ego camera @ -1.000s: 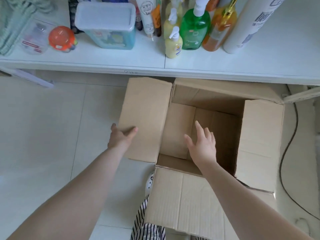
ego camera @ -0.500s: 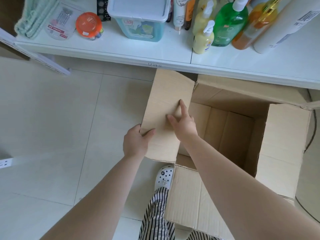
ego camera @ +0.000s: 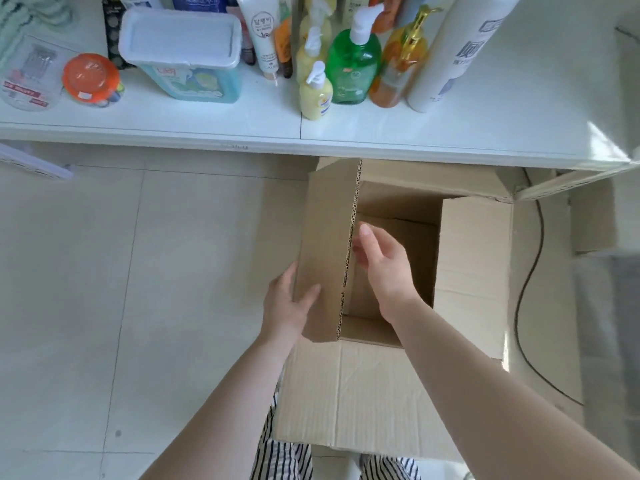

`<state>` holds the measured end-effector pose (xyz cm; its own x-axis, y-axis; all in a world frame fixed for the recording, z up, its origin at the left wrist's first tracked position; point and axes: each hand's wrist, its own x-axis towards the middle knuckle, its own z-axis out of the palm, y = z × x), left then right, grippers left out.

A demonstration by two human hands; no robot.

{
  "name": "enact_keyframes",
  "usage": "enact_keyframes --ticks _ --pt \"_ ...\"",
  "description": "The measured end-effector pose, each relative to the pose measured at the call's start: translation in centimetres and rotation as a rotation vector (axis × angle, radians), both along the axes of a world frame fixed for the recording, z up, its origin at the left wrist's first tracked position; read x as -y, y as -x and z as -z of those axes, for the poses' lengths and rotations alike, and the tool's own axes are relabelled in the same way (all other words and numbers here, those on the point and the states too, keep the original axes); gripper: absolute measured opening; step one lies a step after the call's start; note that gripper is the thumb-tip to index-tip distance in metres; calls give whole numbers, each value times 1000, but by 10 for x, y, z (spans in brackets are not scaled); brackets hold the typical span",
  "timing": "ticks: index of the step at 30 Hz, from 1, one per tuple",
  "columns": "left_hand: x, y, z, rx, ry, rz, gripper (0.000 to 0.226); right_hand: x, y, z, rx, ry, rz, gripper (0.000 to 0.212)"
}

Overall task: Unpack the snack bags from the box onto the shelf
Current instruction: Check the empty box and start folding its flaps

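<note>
From the head camera, an open cardboard box stands on the pale tiled floor just in front of a white shelf, its far flap tucked under the shelf edge. The left hand holds the box's left flap, thumb on its upper face and fingers curled behind its outer edge, keeping the flap raised almost upright. The right hand hovers over the box opening with fingers loosely spread and lightly bent, gripping nothing. The inside of the box is shadowed, and only bare cardboard seems to show there; no snack bags can be made out. On the shelf stand a green pump bottle, a small yellow pump bottle, an orange bottle, a lidded blue tub and an orange round container. A black cable trails on the floor right of the box.
</note>
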<state>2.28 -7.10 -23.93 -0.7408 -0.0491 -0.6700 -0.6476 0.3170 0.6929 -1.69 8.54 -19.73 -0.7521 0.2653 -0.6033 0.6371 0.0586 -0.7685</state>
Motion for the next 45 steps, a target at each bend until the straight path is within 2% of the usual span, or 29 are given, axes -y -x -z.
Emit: enact_keyframes --ticks 1,3,5,7,9,11,14,17,24,29,32,35,39,45 --pt "-5 1 10 30 53 29 56 -11 -6 1 -17 -66 -55 46" --pt "-15 1 28 95 121 71 83 -30 -17 4 -6 -175 -149 45" --pt "-26 2 38 128 192 60 96 -46 -26 9 17 -259 -204 41" --pt "-34 3 37 108 266 57 102 -58 -34 17 5 -507 -260 46" --pt "-38 3 44 107 326 75 102 -72 -39 25 52 -822 -284 61" --pt "-39 4 52 113 343 98 102 -89 -45 32 227 -927 -250 79" --pt "-35 4 63 104 359 113 100 -113 -59 51 479 -852 -208 94" --pt "-32 -1 75 162 386 75 95 -124 -76 67 586 -775 -250 92" --pt "-27 -30 65 280 493 80 102 -124 -102 73 533 -762 -259 86" --pt "-24 -64 46 417 522 68 113 -130 -122 56 534 -705 -153 98" --pt "-30 -82 37 496 530 61 122 -133 -146 45 555 -735 -208 104" --pt "-40 -99 27 497 625 76 127 -133 -174 39 538 -748 -253 106" --pt "-53 -128 13 463 740 36 127 -121 -214 33 520 -682 -177 105" --pt "-67 -179 14 392 764 -219 124 -102 -268 37 507 -700 -22 107"
